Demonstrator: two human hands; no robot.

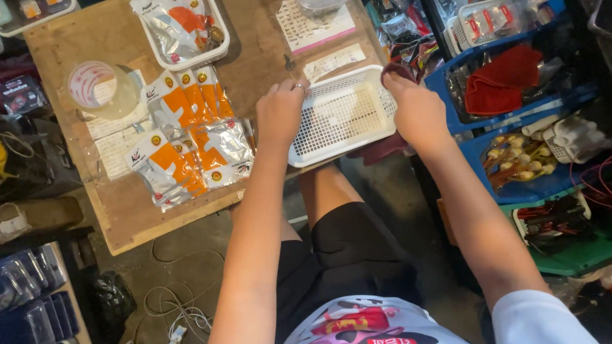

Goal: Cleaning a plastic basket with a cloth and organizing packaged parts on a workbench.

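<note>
On a worn wooden board, one empty white mesh basket lies, long axis slanting up-right. Left hand and right hand grip its ends. Six orange-silver packets lie alongside.

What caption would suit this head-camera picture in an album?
Seated person's left hand and right hand grip an empty white mesh basket on a wooden board beside orange-and-silver packets.

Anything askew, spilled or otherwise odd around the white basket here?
The white mesh basket sits skewed, overhanging the wooden board's edge, with the left hand and right hand at its ends. A dark red cloth lies partly beneath it. Nothing looks spilled or damaged.
</note>
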